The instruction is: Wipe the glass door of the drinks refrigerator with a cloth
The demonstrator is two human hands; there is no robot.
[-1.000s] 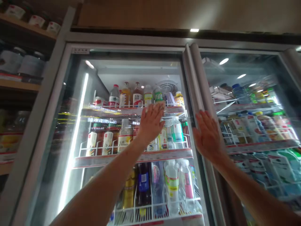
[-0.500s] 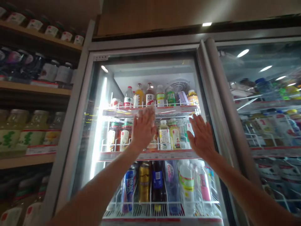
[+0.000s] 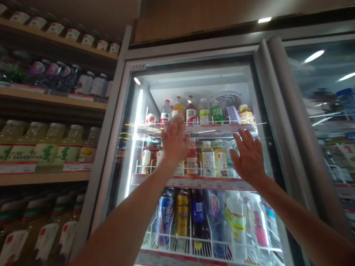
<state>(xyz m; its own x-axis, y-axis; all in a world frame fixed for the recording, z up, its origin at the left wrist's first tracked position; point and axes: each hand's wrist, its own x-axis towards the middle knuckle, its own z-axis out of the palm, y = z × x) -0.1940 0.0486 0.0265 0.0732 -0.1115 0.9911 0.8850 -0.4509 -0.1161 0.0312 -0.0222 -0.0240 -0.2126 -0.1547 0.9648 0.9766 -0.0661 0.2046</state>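
Both my hands are raised flat against the glass door (image 3: 133, 122) of a lit drinks fridge. My left hand (image 3: 174, 140) is open, fingers up, level with the top wire shelf (image 3: 216, 129) of bottles. My right hand (image 3: 249, 157) is open too, fingers spread, a little lower and to the right, over the middle shelf's bottles (image 3: 208, 159). Neither hand holds anything. Cans and bottles (image 3: 183, 216) stand on the lower shelf behind the glass.
A second fridge door (image 3: 327, 122) adjoins on the right, past two vertical grey handles (image 3: 280, 122). Wooden shelves (image 3: 55, 98) with jars and bottled drinks run along the left. Ceiling lights reflect in the glass.
The view has swung left, so the fridge sits further right in frame. My right hand has moved off the door's right edge onto the glass. My left hand stays on the glass.
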